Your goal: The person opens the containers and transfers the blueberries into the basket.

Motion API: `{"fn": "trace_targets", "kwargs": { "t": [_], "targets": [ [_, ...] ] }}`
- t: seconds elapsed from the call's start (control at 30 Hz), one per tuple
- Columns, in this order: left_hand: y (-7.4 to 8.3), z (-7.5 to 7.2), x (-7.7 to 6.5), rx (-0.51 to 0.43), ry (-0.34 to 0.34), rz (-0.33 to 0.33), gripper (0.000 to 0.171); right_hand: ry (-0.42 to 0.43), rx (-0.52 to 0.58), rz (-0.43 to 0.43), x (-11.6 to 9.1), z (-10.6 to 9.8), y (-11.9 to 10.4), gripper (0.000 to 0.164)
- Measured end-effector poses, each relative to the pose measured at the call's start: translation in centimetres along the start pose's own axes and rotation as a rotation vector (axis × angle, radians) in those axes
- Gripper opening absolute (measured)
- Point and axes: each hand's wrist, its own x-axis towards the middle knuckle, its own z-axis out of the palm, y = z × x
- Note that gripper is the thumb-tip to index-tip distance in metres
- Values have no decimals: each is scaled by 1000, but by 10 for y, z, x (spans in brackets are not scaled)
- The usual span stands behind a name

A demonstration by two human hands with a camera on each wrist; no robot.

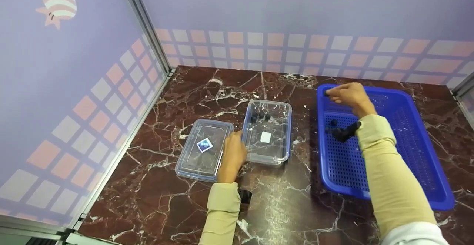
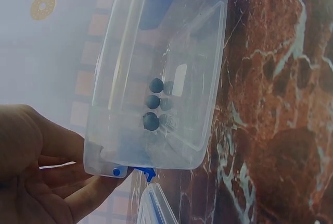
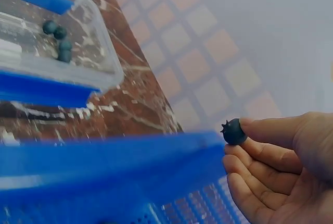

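Observation:
My right hand [image 1: 350,96] pinches a dark blueberry [image 3: 234,132] between thumb and fingertips, its small crown facing outward in the right wrist view. That hand is over the far left corner of the blue plastic basket [image 1: 321,152]. Another blueberry [image 1: 333,122] lies inside the basket, close to its left wall. With thumb and fingers, my left hand [image 1: 233,154] holds the left side of a clear plastic food box [image 1: 272,152], beside a blue clip in the left wrist view. Several blueberries [image 2: 152,102] are gathered at the far end inside this lidless box.
A clear lid [image 1: 192,163] with a blue-and-white diamond sticker lies left of the box on the dark red marbled table [image 1: 155,197]. Patterned panels [image 1: 237,11] stand behind and to the left. A strip of table separates box and basket.

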Motion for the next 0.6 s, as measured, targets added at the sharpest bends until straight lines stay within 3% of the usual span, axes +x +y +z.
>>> {"fn": "trace_targets", "kwargs": {
  "t": [0.33, 0.6],
  "targets": [
    [-1, -2, -1, 10, 21, 12, 34, 19, 77, 152, -2, -29, 48, 48],
    [0, 0, -1, 12, -5, -7, 35, 12, 102, 299, -7, -38, 83, 33]
  ]
}}
